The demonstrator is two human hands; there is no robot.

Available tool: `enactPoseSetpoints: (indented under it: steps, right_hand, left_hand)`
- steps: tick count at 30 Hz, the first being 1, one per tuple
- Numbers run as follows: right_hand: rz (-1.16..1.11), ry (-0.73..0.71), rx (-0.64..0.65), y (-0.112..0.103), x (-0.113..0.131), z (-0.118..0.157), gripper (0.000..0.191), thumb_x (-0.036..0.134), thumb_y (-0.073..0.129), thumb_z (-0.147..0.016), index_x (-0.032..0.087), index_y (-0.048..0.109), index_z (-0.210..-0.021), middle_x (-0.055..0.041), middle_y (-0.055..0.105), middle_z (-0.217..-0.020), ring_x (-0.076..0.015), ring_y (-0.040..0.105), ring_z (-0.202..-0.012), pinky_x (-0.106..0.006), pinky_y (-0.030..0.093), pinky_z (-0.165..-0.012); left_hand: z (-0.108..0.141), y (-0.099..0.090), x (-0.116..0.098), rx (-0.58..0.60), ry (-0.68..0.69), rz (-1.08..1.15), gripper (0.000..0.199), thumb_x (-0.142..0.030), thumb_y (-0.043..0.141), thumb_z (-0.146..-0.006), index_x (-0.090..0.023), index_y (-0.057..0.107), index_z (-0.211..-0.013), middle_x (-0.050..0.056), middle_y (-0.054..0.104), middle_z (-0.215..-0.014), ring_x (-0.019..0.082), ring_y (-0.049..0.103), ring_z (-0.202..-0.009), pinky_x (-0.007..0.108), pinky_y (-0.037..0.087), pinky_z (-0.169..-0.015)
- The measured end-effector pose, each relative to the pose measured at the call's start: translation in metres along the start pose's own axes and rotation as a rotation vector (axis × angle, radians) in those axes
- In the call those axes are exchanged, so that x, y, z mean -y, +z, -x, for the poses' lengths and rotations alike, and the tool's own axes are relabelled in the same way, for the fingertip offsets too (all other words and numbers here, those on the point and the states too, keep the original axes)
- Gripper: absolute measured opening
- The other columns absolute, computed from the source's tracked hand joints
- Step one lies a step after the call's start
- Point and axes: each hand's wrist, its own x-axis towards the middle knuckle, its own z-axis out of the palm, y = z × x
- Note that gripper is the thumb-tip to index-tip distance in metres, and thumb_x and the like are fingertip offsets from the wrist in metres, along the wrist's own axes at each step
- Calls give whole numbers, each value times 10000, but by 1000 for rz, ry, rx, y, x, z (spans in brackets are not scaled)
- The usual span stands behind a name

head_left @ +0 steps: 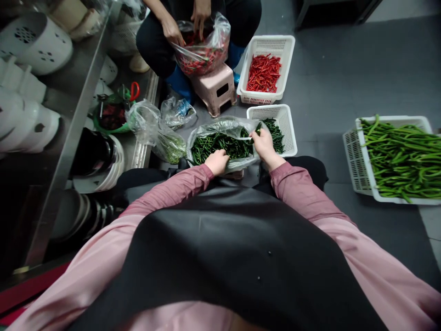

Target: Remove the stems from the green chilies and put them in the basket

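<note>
A clear plastic bag (237,122) full of dark green chili peppers (215,145) lies open in front of me. My left hand (217,162) is at its near rim, fingers curled over the peppers; what they grip is hidden. At the bag's right end, my right hand (264,143) is closed, with a bit of green chili pepper showing at its fingertips. Just beyond that hand stands a small white plastic basket (290,133), partly filled with the same green peppers. The right hand and the bag's edge hide part of this basket.
Opposite me, a person's hands (172,31) reach into a bag of red chilies (201,59) on a pink stool (217,87). A white basket (289,46) holds red chilies. Long green peppers fill another basket (360,161) at right. Metal shelving (81,110) with containers runs along the left.
</note>
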Motion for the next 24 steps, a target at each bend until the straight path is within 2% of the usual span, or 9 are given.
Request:
enactPoseSetpoints:
  steps: [2, 3, 5, 7, 10, 14, 17, 20, 24]
  right_hand:
    - [137, -3, -147, -4, -4, -6, 323, 348, 370, -927, 139, 616, -939, -104, 620, -887, -215, 573, -883, -367, 456, -818]
    - [160, 23, -171, -5, -5, -6, 296, 326, 395, -917, 139, 624, -926, -107, 634, -902, -220, 581, -911, -372, 450, -847]
    - [151, 74, -96, -3, -3, -3, 220, 253, 438, -888, 143, 628, -907, -94, 656, -853, -204, 611, -848, -350, 467, -825]
    - [74, 155, 53, 1, 0, 4, 190, 164, 457, -848, 151, 612, -958, -60, 665, -754, -169, 622, -695, -309, 490, -732]
    - [-59, 231, 236, 6, 5, 13, 317, 50, 445, -773, 163, 570, -1042, -15, 663, -684, -127, 597, -562, -247, 480, -621]
    - [35, 152, 211, 6, 7, 17, 244, 20, 448, -699, 157, 605, -827, -18, 655, -711, -121, 593, -629, -229, 458, -661]
    - [154, 119, 137, 5, 5, 15, 221, 57, 467, -697, 163, 632, -799, -21, 645, -714, -148, 588, -703, -250, 450, -712]
    - [176, 139, 105, 2, 1, 12, 191, 114, 489, -740, 158, 652, -830, -37, 636, -714, -166, 589, -719, -272, 454, -733]
    - [183, 175, 199, 2, 0, 15, 84, 230, 624, -736, 155, 631, -699, -22, 531, -539, -157, 543, -555, -282, 450, -614]
  left_hand:
    - [-9, 8, 4, -45, -71, -80, 336, -214, 418, -876, -157, 673, -1088, 140, 591, -1155, 239, 543, -1053, 335, 442, -840]
    - [-15, 12, 5, -38, -80, -81, 347, -219, 403, -883, -163, 679, -1085, 140, 600, -1137, 244, 548, -1056, 343, 445, -848]
    - [-29, 20, 4, 32, -86, -26, 360, -237, 386, -890, -189, 689, -1078, 122, 644, -1048, 235, 589, -1000, 336, 458, -835]
    - [-44, 28, 0, 132, -83, 52, 354, -275, 420, -875, -224, 678, -1112, 98, 676, -1002, 228, 625, -944, 318, 470, -811]
    - [-62, 41, -8, 230, -103, 117, 373, -357, 487, -839, -233, 660, -1146, 96, 691, -1020, 247, 643, -946, 317, 482, -794]
    - [-73, 52, -18, 193, -195, 78, 365, -356, 495, -833, -175, 667, -1100, 138, 687, -1034, 267, 648, -957, 345, 488, -804]
    - [-74, 51, -21, 214, -245, 118, 316, -319, 543, -802, -199, 676, -1063, 114, 684, -1063, 243, 641, -979, 315, 484, -810]
    - [-65, 44, -16, 216, -286, 217, 280, -362, 562, -794, -241, 700, -1006, 61, 700, -1036, 209, 638, -967, 265, 476, -794]
    - [-29, 32, -2, 113, -285, 263, 311, -433, 521, -822, -241, 719, -965, 47, 717, -928, 191, 644, -889, 248, 464, -757]
